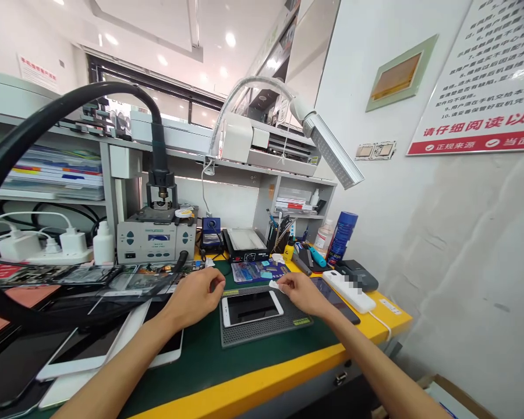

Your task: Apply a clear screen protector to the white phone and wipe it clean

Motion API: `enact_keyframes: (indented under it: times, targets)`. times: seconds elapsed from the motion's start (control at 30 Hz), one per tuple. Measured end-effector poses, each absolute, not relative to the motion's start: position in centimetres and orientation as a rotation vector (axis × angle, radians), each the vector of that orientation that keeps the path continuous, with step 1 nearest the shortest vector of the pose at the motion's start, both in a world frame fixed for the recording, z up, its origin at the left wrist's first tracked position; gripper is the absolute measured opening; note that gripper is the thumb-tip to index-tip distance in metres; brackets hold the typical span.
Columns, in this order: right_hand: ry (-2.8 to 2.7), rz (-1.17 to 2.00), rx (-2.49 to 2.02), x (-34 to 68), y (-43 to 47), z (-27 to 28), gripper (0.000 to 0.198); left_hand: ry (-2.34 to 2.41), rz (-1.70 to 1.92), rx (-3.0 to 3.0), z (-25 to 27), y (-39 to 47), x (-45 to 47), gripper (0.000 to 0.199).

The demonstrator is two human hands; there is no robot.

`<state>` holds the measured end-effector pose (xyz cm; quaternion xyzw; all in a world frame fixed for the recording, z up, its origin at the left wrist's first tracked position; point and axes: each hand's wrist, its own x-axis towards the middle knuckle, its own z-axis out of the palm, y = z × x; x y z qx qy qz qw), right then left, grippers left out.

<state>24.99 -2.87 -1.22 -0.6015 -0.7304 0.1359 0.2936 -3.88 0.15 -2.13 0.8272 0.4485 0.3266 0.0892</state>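
Observation:
A white-framed smartphone (252, 307) with a dark screen lies face up on a grey perforated mat (262, 331). To its left, my left hand (197, 294) hovers with curled fingers drawn together; whatever they may hold is hidden. At the phone's upper right, my right hand (304, 293) pinches a small white scrap (273, 284) that looks like tissue or a wipe. Neither hand plainly touches the phone. Just behind the mat lies a blue printed sheet (257, 272) with small parts on it.
Several tablets (168, 343) and phones crowd the left side, under a thick black hose (70, 99) looping from a hot-air station (155, 240). At right are a white power bank-like block (349, 291), a black box (357, 275) and a blue spray can (343, 237). A lamp (334, 148) hangs above.

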Motion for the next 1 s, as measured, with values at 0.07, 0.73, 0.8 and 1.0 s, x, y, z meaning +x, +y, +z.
enact_keyframes:
  times: [0.07,0.73,0.8,1.0]
  targets:
    - [-2.016,0.339,-1.565,24.8,-2.4,-1.4,0.023,1.342,0.961,2.464,-2.1,0.2,-3.9,0.020]
    - [-2.184,0.422,-1.448,25.2,-6.5,-1.8,0.026,1.309,0.952,2.454,-2.0,0.1,-3.9,0.024]
    - [-2.177,0.442,-1.451,25.2,-7.3,-1.9,0.025,1.304,0.957,2.456,-2.0,0.1,-3.9,0.023]
    - [-2.098,0.645,-1.482,26.4,-8.5,-1.6,0.024,1.294,0.966,2.457,-2.1,0.1,-3.9,0.021]
